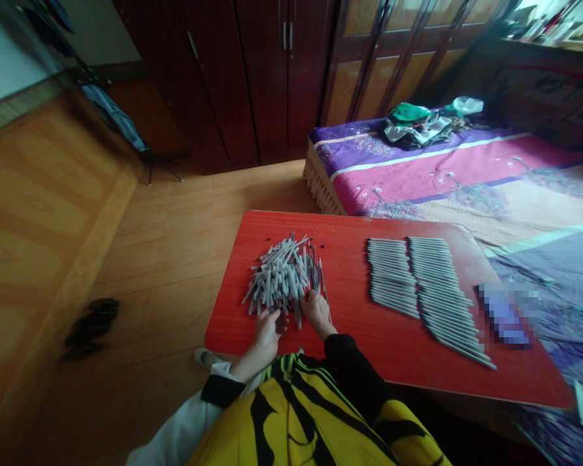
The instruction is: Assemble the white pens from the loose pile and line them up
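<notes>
A loose heap of slim grey tubes (276,275), like pen barrels, lies on the left part of a red table (347,349). Thin dark rods (315,265), which look like pen refills, lie along the heap's right side. My left hand (268,331) is at the near edge of the heap with its fingers curled together. Just right of it, my right hand (317,312) is closed by the tubes and dark rods. What either hand's fingers hold is too small to make out.
Two neat columns of grey pens with dark tips, a left column (392,275) and a longer right column (444,294), lie on the table's right half. Beyond them is a blurred purple item (505,317). A bed (418,181) adjoins the far right side; dark wardrobes (272,84) stand behind.
</notes>
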Motion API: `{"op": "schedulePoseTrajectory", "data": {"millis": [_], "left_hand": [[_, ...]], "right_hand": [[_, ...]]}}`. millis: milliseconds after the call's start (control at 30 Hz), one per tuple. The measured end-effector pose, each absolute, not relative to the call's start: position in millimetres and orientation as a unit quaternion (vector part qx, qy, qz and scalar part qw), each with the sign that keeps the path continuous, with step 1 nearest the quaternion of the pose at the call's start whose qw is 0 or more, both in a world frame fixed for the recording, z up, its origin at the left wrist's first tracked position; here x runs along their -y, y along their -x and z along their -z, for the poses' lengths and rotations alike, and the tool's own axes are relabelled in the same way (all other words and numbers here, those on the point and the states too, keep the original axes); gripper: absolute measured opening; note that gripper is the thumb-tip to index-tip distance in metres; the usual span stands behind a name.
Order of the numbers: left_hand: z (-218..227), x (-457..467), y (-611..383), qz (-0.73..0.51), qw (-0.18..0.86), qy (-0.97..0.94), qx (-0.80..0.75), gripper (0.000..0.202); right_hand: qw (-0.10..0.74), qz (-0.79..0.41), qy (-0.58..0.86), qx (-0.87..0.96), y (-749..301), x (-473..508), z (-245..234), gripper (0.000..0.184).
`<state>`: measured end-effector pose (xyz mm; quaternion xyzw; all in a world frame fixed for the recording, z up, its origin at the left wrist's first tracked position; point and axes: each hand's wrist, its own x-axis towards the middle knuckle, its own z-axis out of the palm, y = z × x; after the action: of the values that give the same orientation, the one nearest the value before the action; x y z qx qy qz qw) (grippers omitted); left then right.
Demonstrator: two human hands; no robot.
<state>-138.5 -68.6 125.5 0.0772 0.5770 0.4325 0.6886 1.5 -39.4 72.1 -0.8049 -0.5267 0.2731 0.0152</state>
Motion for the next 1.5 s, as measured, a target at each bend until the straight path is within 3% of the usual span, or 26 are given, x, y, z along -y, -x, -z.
{"op": "schedulePoseTrajectory", "data": {"millis": [433,700,1033,1333,1400,1500], "left_hand": [[-118.1,66.1,138.2,-0.409,0.699,-0.080,-0.581,0.011],[-116.4,67.0,130.2,-0.388,0.701,-0.109,-0.588,0.010],[-118.9,69.6,114.3,-0.341,0.713,-0.206,-0.577,0.030],[-114.0,68.1,110.6,-0.351,0.709,-0.234,-0.566,0.030],[-113.2,67.6,113.7,-0.367,0.699,-0.216,-0.575,0.030],[-113.3,67.1,118.6,-0.392,0.678,-0.178,-0.595,0.027]], "right_hand": [[0.050,-0.313,0.820,0.477,-7.6,39.7,-75.9,0.028],[0.178,-0.439,0.795,0.378,-22.6,65.0,-77.0,0.026],[0.319,-0.576,0.695,0.290,-30.2,110.9,-115.9,0.019],[0.297,-0.586,0.677,0.332,-28.9,114.6,-115.3,0.019],[0.283,-0.543,0.708,0.352,-37.1,111.2,-105.1,0.025],[0.182,-0.408,0.789,0.422,-53.0,102.3,-90.2,0.026]]}}
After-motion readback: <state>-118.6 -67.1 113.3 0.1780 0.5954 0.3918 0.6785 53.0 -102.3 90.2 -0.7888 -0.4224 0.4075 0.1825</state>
